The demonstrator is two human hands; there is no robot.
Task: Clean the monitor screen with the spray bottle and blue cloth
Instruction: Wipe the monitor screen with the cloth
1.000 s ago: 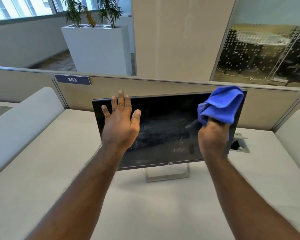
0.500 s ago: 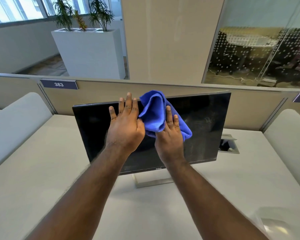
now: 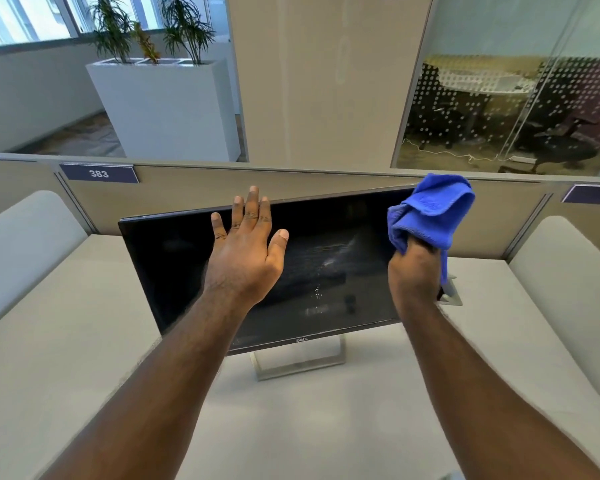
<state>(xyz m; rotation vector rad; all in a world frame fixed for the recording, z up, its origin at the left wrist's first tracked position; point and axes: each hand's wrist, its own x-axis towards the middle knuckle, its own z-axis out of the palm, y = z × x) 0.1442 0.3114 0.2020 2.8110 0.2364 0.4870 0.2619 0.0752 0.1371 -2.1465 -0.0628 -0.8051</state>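
Note:
A black monitor [image 3: 174,271] with a silver stand stands on the pale desk, tilted back, its screen streaked and dotted with droplets near the middle. My left hand [image 3: 246,258] rests flat on the screen's upper middle, fingers spread and reaching over the top edge. My right hand [image 3: 414,271] grips a bunched blue cloth [image 3: 430,213] against the screen's upper right corner. The spray bottle is not clearly visible; only a pale blur shows at the bottom edge.
The pale desk [image 3: 309,427] is bounded by a beige partition [image 3: 194,195] with label 383 behind the monitor. Grey padded dividers [image 3: 25,237] flank both sides. A cable port [image 3: 452,296] sits in the desk right of the monitor.
My right hand has swept the blue cloth from the screen's centre back to the upper right corner. My left hand stays flat on the screen.

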